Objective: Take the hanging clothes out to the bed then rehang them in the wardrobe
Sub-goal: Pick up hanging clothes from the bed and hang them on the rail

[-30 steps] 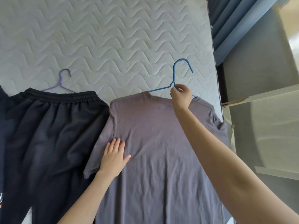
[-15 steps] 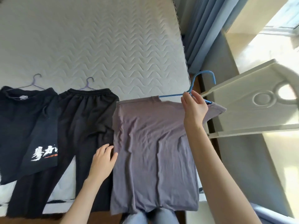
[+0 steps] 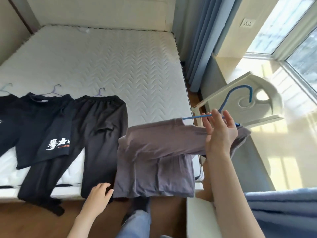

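1. Right hand (image 3: 221, 133) grips blue hanger (image 3: 195, 116), raised just off the bed's (image 3: 120, 66) right side.
2. Grey T-shirt (image 3: 154, 143) hangs from it, hem over bed's near corner.
3. Left hand (image 3: 101, 193) relaxed, empty, at bed's near edge.

Left hand (image 3: 99, 194), right hand (image 3: 221, 133): both bare. Left forearm (image 3: 82, 220) and right forearm (image 3: 229, 194) uncovered all way to frame edge; any sleeve out of view. Below and between hands: leg in light blue denim jeans (image 3: 135, 224), fabric faded, softly creased. Dark blurred shape (image 3: 137, 206) just above denim, footwear or sock, cannot tell.
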